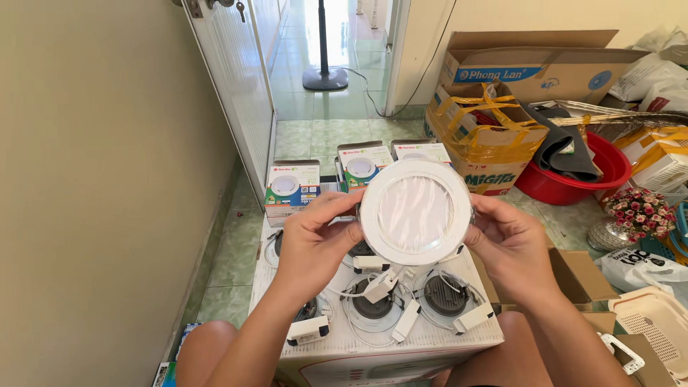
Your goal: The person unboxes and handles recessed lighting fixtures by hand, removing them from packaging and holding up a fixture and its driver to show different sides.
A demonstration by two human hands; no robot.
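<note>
A round white downlight (416,212) with a frosted face is held up between both hands, facing me. My left hand (312,240) grips its left rim and my right hand (507,242) grips its right rim. A white driver block (378,285) hangs by a wire below it. Beneath lie several more downlights face down, one of them a dark-backed unit (446,294), with white driver blocks (472,318), on a white carton (373,351) between my knees.
Three small lamp boxes (292,188) stand behind the carton. A taped cardboard box (487,136), a red basin (573,175), a flower pot (640,209) and a plastic basket (656,326) crowd the right. A wall runs along the left; a fan stand (324,75) is far back.
</note>
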